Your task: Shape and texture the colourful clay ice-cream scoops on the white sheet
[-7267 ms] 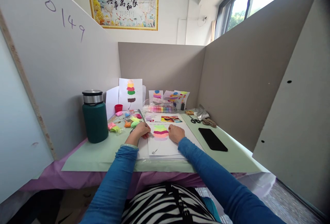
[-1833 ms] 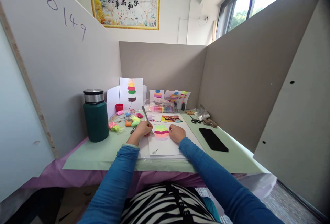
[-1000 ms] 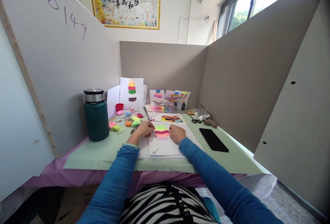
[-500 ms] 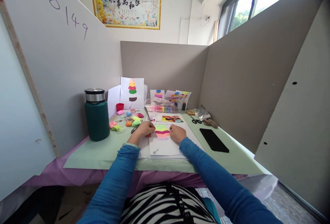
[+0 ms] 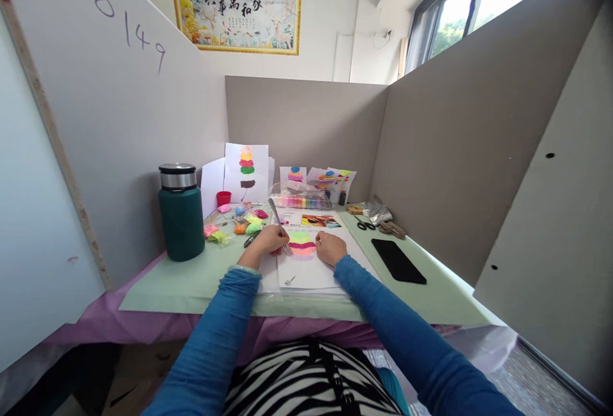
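My left hand (image 5: 271, 240) is closed around a metal fork (image 5: 276, 215), its tines pointing down at the left edge of a layered coloured shape (image 5: 301, 245). Bands of yellow-green, dark pink, orange-pink and pale pink make up that shape, which lies on a white sheet of paper (image 5: 311, 277). At the shape's right edge rests my right hand (image 5: 331, 249), its fingers curled in; whether anything is in them is hidden. A small dark drawn mark shows low on the sheet. Behind the shape lies a printed colourful picture (image 5: 322, 221).
A green bottle (image 5: 181, 218) stands at the left. Small bags of coloured clay (image 5: 241, 228) and a red cup (image 5: 223, 198) lie behind my left hand. To the right are a black phone (image 5: 398, 261) and scissors (image 5: 366, 226). Painted cards (image 5: 247, 173) lean at the back, between partitions.
The whole view has shifted very slightly. Both hands and the fork hold nearly the same place over the paper.
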`<state>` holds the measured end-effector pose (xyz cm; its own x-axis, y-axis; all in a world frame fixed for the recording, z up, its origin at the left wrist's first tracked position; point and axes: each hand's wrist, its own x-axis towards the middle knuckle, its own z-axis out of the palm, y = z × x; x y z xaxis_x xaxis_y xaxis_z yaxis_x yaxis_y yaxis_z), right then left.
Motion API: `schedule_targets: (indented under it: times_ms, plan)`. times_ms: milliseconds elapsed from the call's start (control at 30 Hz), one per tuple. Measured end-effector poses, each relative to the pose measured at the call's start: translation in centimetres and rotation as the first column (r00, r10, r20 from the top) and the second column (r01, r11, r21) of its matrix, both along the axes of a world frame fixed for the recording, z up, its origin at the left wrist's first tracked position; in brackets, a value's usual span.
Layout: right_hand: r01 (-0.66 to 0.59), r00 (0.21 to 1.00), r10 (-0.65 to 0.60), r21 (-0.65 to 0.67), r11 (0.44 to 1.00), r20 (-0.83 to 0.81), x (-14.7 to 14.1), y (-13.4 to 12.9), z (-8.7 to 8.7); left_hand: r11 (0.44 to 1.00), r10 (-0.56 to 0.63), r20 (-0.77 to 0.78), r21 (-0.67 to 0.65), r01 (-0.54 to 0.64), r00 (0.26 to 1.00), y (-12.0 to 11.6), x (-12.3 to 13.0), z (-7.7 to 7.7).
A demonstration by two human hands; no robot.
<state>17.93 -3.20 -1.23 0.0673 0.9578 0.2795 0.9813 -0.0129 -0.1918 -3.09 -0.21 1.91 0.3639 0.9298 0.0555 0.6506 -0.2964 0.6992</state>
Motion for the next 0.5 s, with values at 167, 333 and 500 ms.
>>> schedule_targets:
  times_ms: [167, 333, 500]
  plan:
    - [-0.002, 1.0, 0.002, 0.004, 1.0, 0.008, 0.02, -0.08, 0.06, 1.0, 0.002, -0.008, 0.013, -0.002, 1.0, -0.26, 0.07, 0.16]
    - [0.004, 1.0, -0.004, -0.001, 1.0, 0.013, 0.03, -0.07, 0.02, 1.0, 0.002, -0.008, 0.014, -0.002, 1.0, -0.66, 0.1, 0.47]
    - [0.002, 1.0, -0.002, 0.0, 1.0, 0.013, 0.0, -0.09, 0.05, 1.0, -0.011, -0.007, 0.026, 0.011, 1.0, -0.75, 0.09, 0.53]
